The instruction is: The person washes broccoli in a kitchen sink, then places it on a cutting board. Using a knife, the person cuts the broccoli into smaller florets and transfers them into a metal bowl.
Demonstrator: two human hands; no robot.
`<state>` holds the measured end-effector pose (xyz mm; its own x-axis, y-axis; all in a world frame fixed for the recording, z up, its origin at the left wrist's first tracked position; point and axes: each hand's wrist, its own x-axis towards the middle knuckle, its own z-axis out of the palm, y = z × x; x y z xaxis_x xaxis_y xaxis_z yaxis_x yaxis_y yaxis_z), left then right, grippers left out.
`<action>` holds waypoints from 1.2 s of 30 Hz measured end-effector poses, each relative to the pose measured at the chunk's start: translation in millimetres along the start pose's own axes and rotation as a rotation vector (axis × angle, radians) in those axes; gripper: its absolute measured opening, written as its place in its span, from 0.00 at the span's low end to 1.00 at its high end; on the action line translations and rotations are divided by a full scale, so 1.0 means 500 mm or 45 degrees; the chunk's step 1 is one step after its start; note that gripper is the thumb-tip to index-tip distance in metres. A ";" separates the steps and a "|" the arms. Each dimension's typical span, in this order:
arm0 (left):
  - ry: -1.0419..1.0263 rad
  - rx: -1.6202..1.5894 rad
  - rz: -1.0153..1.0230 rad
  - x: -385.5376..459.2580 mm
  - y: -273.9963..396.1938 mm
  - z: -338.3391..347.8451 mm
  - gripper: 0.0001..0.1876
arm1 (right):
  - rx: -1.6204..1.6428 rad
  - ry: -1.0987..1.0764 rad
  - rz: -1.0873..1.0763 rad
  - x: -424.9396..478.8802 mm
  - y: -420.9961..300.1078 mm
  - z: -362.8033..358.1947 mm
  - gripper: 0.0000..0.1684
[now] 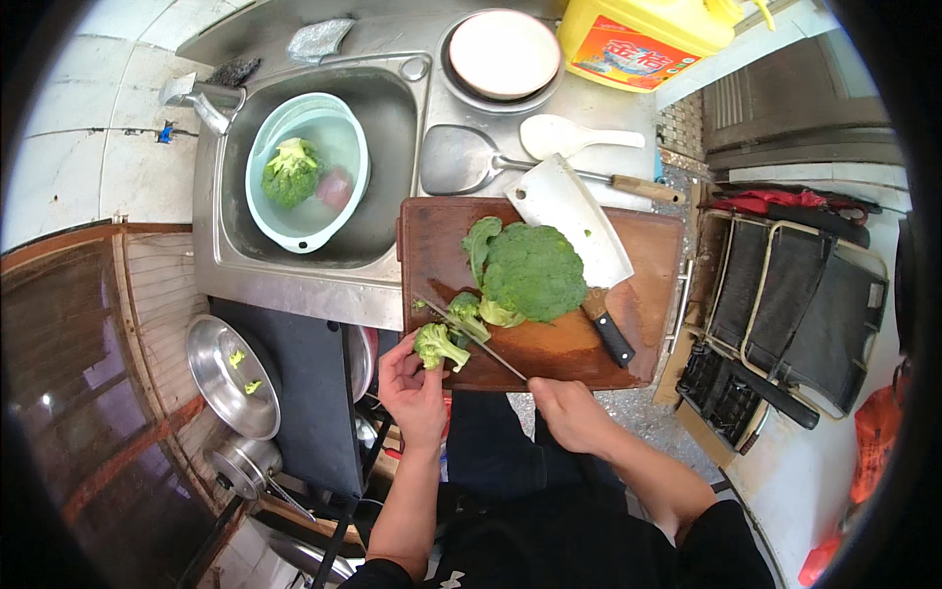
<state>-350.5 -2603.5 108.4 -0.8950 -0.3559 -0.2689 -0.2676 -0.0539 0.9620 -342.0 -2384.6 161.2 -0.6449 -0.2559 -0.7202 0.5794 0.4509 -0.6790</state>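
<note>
A broccoli floret (439, 347) is held in my left hand (413, 384) over the near left corner of the wooden cutting board (647, 243). My right hand (565, 412) grips a knife whose thin blade (502, 359) points up and left, just beyond the held floret. Smaller florets (465, 308) lie beside the blade. A large broccoli head (536, 271) with a leaf rests mid-board. Right of it is a cleaver with a white-looking blade (578, 221) and a black handle (614, 340). The right hand hides the knife's handle.
Left of the board, a pale green basin (359, 199) in the steel sink (397, 243) holds broccoli and a pinkish item in water. Behind the board lie a metal spatula (460, 158) and a white rice paddle (552, 136). A steel bowl (213, 401) with green bits stands lower left.
</note>
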 end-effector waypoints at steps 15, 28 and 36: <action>-0.056 -0.234 -0.161 -0.015 0.018 0.005 0.24 | -0.014 0.079 -0.031 -0.071 0.034 -0.022 0.27; 0.059 -0.001 -0.129 -0.028 -0.006 0.001 0.20 | -0.337 0.181 -0.180 -0.079 0.034 0.018 0.21; 0.183 -0.015 -0.065 -0.019 -0.022 0.004 0.21 | -0.522 0.188 -0.206 -0.063 0.050 0.022 0.21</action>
<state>-340.0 -2597.5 100.4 -0.8196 -0.4823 -0.3091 -0.3069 -0.0859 0.9478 -301.7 -2374.9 165.5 -0.7920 -0.2401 -0.5613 0.2397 0.7233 -0.6476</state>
